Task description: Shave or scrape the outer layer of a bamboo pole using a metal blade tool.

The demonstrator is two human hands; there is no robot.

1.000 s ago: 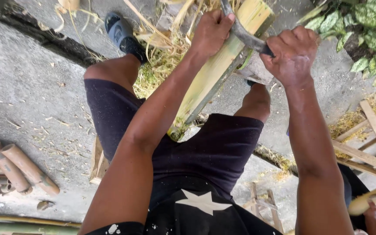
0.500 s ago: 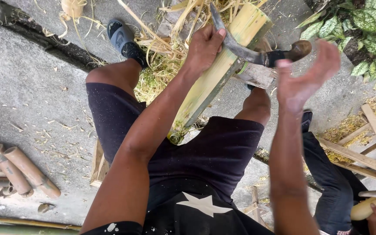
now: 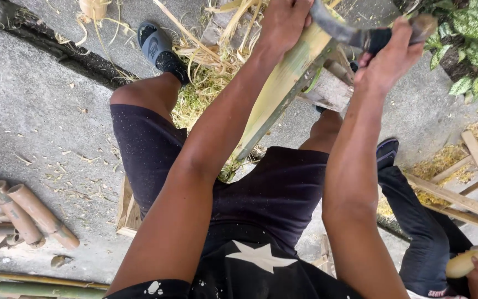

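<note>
I sit with a long pale green bamboo piece [image 3: 283, 91] slanting up between my knees. My left hand [image 3: 283, 22] grips its upper end. My right hand [image 3: 388, 55] is closed on the wooden handle of a curved knife [image 3: 355, 36], whose grey blade lies across the bamboo just by my left hand. The blade's tip is hidden behind my left hand.
Straw-like shavings [image 3: 206, 72] pile on the concrete by my sandalled foot [image 3: 159, 47]. Cut brown bamboo sections [image 3: 23, 213] lie at the left, long green poles [image 3: 29, 288] at the bottom left. Another person's leg [image 3: 421, 232] and wooden slats [image 3: 471, 182] are at the right, with leafy plants [image 3: 471, 44] beyond.
My right hand, open beside the knife handle half a second ago, has closed around it again. The left hand keeps its grip on the bamboo.
</note>
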